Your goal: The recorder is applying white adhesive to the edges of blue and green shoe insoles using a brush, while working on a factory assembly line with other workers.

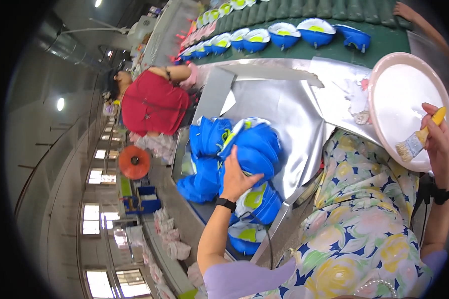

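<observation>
My right hand [435,135] is closed round a flat paintbrush [420,139] with a yellow handle, its pale bristles over the wide pinkish basin [379,74] of white liquid. To the left, my left hand [238,175] grips a blue shoe upper [257,149] in a heaped pile, fingers on its edge and thumb set apart. Part of that grip is hidden by the hand itself. More blue uppers [202,180] with white and yellow-green linings lie around it in a metal tray [279,207].
Beyond the metal worktop [274,94] runs a green conveyor [294,55] with blue uppers in a row and dark green padded rolls [304,15]. A person in a red shirt [154,102] stands at the left. Another person's arm [424,27] reaches in at the top right. A cable [267,229] hangs by the tray.
</observation>
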`<action>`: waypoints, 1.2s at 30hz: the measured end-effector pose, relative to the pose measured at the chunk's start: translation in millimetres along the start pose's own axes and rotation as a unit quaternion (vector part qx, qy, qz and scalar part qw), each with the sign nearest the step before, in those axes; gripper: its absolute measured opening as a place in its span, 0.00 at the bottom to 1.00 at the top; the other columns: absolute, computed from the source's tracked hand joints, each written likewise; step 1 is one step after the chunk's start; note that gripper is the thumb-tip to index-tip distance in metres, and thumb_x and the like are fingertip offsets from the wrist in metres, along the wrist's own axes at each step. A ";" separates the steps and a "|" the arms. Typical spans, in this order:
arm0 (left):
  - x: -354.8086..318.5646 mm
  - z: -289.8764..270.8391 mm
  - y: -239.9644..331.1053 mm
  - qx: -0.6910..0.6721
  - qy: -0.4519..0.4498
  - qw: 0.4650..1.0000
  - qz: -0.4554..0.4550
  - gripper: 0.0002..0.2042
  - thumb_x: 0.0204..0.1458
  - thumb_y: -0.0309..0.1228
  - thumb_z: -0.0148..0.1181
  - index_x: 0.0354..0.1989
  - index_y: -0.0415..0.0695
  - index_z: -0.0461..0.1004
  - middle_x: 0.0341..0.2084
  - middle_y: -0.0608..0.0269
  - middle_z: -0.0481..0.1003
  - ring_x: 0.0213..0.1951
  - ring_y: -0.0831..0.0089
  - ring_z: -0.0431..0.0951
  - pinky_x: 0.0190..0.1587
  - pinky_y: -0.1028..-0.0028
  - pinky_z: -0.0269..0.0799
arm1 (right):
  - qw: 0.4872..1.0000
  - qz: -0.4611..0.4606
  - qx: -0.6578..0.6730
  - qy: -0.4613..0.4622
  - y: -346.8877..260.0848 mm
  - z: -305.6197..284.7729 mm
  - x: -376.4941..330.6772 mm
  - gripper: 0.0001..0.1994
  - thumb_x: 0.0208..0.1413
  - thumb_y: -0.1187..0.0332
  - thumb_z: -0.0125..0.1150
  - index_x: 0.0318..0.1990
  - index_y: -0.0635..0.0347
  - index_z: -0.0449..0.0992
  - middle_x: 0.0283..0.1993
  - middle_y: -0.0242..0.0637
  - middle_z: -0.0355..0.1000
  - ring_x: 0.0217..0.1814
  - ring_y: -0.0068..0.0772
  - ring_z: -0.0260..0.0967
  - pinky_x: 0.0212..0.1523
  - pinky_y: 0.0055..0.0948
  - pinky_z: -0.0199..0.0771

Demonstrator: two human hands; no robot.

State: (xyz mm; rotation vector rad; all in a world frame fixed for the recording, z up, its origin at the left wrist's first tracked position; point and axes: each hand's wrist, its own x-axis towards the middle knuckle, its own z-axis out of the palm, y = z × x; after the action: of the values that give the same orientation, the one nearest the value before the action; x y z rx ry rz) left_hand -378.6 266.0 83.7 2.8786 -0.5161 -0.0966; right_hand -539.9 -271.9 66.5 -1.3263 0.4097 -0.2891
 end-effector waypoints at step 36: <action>202.8 -87.6 65.4 -0.476 0.164 0.839 0.204 0.22 0.63 0.31 0.54 0.65 0.41 0.63 0.56 0.54 0.74 0.52 0.63 0.79 0.53 0.64 0.78 | 0.906 -0.200 -0.350 -0.131 -32.3 16.0 13.0 0.11 0.57 0.66 0.64 0.41 0.62 0.73 0.37 0.47 0.75 0.41 0.51 0.75 0.43 0.40 0.73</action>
State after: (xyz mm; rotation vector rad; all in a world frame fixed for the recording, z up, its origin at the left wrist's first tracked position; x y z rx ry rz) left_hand -201.7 152.5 178.2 1.7204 -0.7299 0.1661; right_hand -520.3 -270.7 99.4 -2.1354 -0.0115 -0.3087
